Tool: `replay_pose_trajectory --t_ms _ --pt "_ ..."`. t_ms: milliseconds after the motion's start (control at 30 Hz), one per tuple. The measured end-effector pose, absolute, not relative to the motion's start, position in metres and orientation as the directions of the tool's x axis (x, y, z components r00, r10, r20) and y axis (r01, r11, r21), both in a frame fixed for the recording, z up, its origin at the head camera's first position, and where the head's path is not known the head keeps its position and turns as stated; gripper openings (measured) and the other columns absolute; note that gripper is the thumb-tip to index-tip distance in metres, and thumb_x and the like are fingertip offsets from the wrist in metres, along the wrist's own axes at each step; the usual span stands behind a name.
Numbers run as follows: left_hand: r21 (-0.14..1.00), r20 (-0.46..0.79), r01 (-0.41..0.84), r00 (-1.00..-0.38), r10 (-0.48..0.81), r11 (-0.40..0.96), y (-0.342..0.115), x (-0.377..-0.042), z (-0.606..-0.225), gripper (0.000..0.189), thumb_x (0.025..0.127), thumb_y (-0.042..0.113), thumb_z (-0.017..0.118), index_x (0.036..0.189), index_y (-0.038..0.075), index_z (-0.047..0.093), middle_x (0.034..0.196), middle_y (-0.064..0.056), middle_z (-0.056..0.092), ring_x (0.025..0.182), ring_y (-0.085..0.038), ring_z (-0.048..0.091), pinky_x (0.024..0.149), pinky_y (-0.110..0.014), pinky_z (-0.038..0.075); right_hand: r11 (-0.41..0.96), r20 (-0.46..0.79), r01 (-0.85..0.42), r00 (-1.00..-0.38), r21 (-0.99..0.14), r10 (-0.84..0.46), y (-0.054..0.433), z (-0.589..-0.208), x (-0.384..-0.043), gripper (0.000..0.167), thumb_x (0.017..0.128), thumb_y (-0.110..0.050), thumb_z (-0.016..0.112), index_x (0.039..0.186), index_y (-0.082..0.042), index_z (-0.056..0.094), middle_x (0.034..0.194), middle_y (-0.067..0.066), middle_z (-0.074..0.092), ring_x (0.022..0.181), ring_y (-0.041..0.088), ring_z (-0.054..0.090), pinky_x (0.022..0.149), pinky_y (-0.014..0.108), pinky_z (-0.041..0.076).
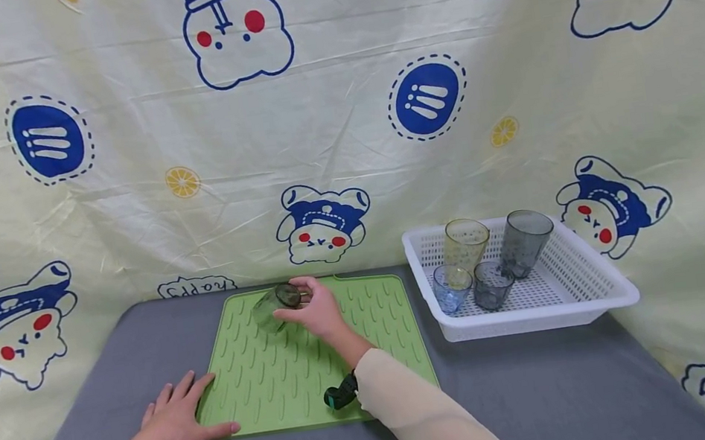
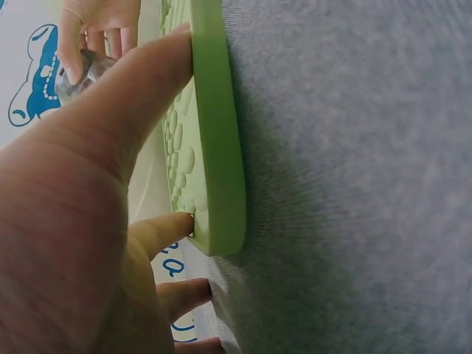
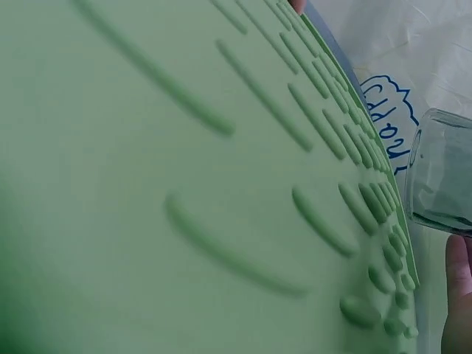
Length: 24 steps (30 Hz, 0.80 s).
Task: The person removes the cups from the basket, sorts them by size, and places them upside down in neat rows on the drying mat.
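A clear, smoky-tinted drinking glass (image 1: pixel 268 313) is held tilted over the far left part of a green ridged drying mat (image 1: pixel 321 382). My right hand (image 1: pixel 319 310) grips it near its darker end between thumb and fingers. In the right wrist view the glass (image 3: pixel 446 173) shows at the right edge, apart from the mat in that view. My left hand (image 1: pixel 181 421) lies spread at the mat's near left corner. Its thumb (image 2: pixel 158 63) and one finger touch the mat, while other fingers reach past the corner onto the grey cloth.
A white perforated plastic basket (image 1: pixel 542 314) stands right of the mat. Inside it are a yellowish glass (image 1: pixel 466 243), a tall grey glass (image 1: pixel 525 244), a small blue glass (image 1: pixel 452 292) and a small grey glass (image 1: pixel 492 287). Behind the table hangs a printed curtain (image 1: pixel 339 124).
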<state>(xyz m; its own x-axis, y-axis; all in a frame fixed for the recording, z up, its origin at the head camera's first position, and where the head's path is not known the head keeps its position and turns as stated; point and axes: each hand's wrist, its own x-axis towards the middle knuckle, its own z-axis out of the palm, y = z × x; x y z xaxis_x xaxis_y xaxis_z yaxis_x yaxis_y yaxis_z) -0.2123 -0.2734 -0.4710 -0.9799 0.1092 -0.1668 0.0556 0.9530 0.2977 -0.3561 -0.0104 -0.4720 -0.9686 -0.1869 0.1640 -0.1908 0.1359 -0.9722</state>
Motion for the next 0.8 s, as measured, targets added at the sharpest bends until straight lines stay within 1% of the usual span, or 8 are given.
replay_pose_trajectory --t_ms 100,267,500,633,800 --pt "0.302 -0.174 0.052 -0.979 0.108 0.952 -0.273 -0.213 -0.471 0.110 0.076 0.077 0.071 0.156 0.008 0.040 0.159 -0.037 0.029 0.140 -0.072 0.022 0.104 -0.085 0.024 0.117 0.161 -0.185 -0.970 -0.976 -0.184 -0.019 -0.473 -0.358 0.064 0.079 -0.019 0.090 0.135 -0.008 0.062 0.127 0.010 0.068 0.110 0.022 0.068 0.094 0.033 0.058" --pt "0.309 -0.178 0.051 -0.978 0.111 0.950 -0.274 -0.213 -0.472 0.109 0.077 0.077 0.071 0.156 0.008 0.040 0.159 -0.037 0.029 0.139 -0.072 0.021 0.104 -0.085 0.024 0.138 0.163 -0.190 -0.968 -0.972 -0.191 -0.032 -0.477 -0.363 0.063 0.078 -0.021 0.091 0.134 -0.012 0.065 0.121 0.008 0.071 0.105 0.016 0.070 0.090 0.028 0.059" --pt "0.311 -0.183 0.049 -0.977 0.110 0.949 -0.273 -0.212 -0.471 0.109 0.077 0.077 0.071 0.156 0.009 0.039 0.159 -0.037 0.028 0.139 -0.072 0.021 0.104 -0.085 0.024 0.146 0.154 -0.185 -0.968 -0.972 -0.200 -0.045 -0.474 -0.364 0.064 0.077 -0.019 0.092 0.134 -0.009 0.064 0.127 0.013 0.070 0.108 0.017 0.069 0.093 0.028 0.058" --pt "0.311 -0.188 0.045 -0.976 0.108 0.949 -0.273 -0.212 -0.470 0.109 0.077 0.077 0.070 0.157 0.009 0.039 0.159 -0.037 0.028 0.140 -0.072 0.021 0.104 -0.085 0.023 0.166 0.143 -0.179 -0.968 -0.970 -0.207 -0.049 -0.471 -0.362 0.063 0.078 -0.020 0.091 0.134 -0.011 0.065 0.126 0.008 0.071 0.109 0.018 0.069 0.091 0.028 0.059" --pt "0.319 -0.194 0.039 -0.975 0.106 0.947 -0.273 -0.212 -0.470 0.110 0.077 0.077 0.070 0.157 0.009 0.038 0.160 -0.037 0.027 0.140 -0.072 0.019 0.105 -0.085 0.022 0.178 0.131 -0.171 -0.968 -0.969 -0.215 -0.052 -0.473 -0.361 0.063 0.079 -0.022 0.091 0.136 -0.018 0.066 0.130 0.003 0.069 0.113 0.018 0.069 0.088 0.031 0.060"
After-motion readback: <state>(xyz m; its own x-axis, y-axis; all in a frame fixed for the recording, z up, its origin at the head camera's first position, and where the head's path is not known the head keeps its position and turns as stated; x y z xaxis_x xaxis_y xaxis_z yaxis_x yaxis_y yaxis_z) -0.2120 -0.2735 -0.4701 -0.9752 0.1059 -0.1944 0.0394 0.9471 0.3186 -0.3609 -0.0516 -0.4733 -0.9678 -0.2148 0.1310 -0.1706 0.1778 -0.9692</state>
